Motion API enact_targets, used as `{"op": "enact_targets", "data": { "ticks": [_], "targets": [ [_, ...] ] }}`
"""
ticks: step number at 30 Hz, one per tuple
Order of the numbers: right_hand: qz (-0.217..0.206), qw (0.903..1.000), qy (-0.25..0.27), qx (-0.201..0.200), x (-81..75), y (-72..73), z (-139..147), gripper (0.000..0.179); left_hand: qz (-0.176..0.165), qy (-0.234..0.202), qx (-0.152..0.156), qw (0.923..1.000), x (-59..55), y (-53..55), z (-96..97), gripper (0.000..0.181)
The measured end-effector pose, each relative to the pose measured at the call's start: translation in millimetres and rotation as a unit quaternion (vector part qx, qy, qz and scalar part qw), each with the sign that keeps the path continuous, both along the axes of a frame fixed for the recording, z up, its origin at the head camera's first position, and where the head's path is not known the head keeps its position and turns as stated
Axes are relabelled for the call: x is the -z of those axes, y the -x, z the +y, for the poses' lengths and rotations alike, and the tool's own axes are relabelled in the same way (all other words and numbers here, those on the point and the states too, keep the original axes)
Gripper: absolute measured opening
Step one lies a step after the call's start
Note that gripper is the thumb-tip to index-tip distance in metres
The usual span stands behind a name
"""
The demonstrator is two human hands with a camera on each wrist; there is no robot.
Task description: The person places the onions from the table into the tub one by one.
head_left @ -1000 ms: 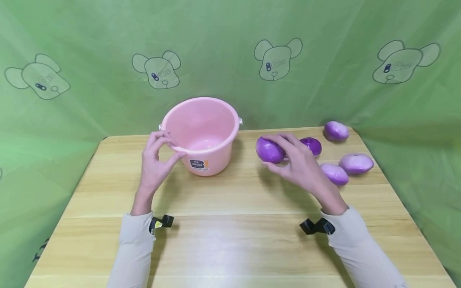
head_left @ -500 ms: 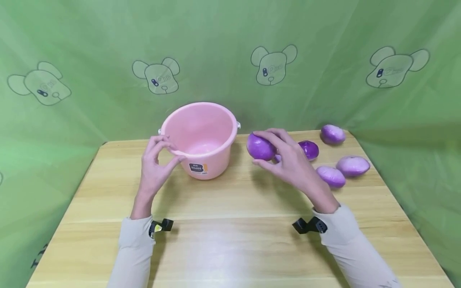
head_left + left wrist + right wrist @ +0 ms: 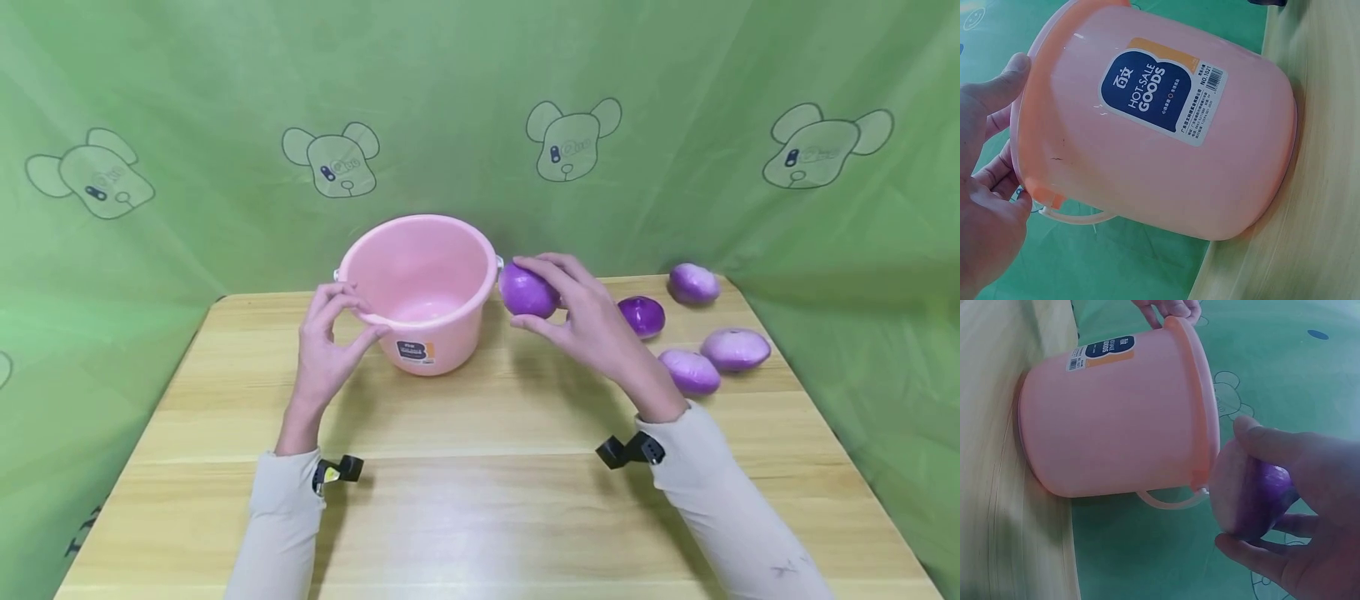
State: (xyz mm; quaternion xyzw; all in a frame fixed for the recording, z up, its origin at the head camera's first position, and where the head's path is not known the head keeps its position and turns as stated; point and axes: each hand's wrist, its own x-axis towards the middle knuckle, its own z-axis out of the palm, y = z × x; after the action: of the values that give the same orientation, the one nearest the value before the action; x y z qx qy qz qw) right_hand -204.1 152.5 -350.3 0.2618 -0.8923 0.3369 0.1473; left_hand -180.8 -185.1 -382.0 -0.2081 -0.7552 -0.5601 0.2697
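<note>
A pink bucket [image 3: 442, 333] with a label on its side stands upright at the back of the table. My left hand [image 3: 327, 342] pinches the bucket's near left rim between thumb and fingers, which the left wrist view shows from the side. In my right hand [image 3: 588, 312] is a purple onion [image 3: 528, 290], held up off the table just right of the bucket's rim. Its paler side shows in the right wrist view, where thumb and fingers grip the onion [image 3: 1250, 487] from opposite sides. The bucket's visible inside holds nothing.
Several more purple onions lie at the table's right: a dark one [image 3: 642, 317], one at the back corner [image 3: 693, 284], and two side by side [image 3: 688, 372]. Behind the wooden table [image 3: 465, 508] hangs a green printed curtain [image 3: 450, 75]. The bucket's handle [image 3: 1079, 217] hangs down behind.
My right hand has carried the onion leftward and slightly up, from near the other onions to beside the bucket's rim. My left hand keeps its hold on the rim. The head view has shifted slightly.
</note>
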Motion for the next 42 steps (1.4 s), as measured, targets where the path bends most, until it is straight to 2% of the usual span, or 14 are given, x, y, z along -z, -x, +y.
{"op": "enact_targets", "data": {
  "ticks": [16,22,37,42],
  "targets": [
    [0.022,0.9997,0.006,-0.005,-13.5,15.1,-14,0.074,0.009,0.001,0.000,1.0000,-5.1,3.1,2.3,0.030],
    [0.028,0.9996,0.006,-0.004,-17.8,18.6,-21,0.073,0.011,0.004,-0.004,0.9999,-2.9,2.5,1.9,0.029],
    [0.012,0.9997,0.021,-0.003,-12.5,23.9,-36,0.076,-0.005,0.007,-0.014,0.9999,1.7,-0.9,0.1,0.030],
    [0.019,0.9993,0.034,-0.003,-12.1,25.0,-40,0.075,-0.007,0.010,-0.016,0.9998,0.8,-1.3,0.3,0.030]
  ]
}}
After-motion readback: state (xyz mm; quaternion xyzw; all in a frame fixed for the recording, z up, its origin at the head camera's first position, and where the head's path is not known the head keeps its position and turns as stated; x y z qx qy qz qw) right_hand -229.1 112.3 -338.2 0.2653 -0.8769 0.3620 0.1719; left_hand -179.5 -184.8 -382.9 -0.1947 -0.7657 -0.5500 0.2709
